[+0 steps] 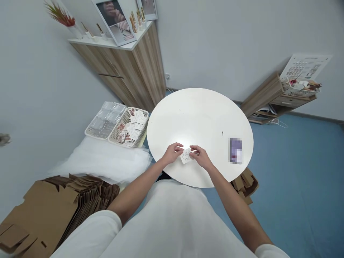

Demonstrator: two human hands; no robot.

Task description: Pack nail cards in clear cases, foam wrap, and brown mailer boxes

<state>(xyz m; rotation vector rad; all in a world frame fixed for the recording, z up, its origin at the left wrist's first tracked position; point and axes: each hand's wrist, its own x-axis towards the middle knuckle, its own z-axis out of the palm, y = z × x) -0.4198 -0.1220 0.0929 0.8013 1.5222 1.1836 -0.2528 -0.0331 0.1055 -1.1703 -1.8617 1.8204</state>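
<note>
Over the near part of a round white table point(199, 107), a small white card with printed lines point(186, 156) is held between my two hands. My left hand point(172, 153) pinches the card's left edge between thumb and fingers. On the opposite edge, the fingers of my right hand point(200, 156) close on the card. The print is too small to read. To the right on the tabletop lies a blurred purple and white item point(235, 151), apart from both hands.
Left of the table stand a basket of similar printed cards point(115, 138) and a basket of clear plastic boxes point(90, 130). Below them are white translucent sheets point(107, 157) and folded cardboard boxes point(51, 208). A wooden cabinet point(147, 64) and a low shelf point(264, 95) stand behind.
</note>
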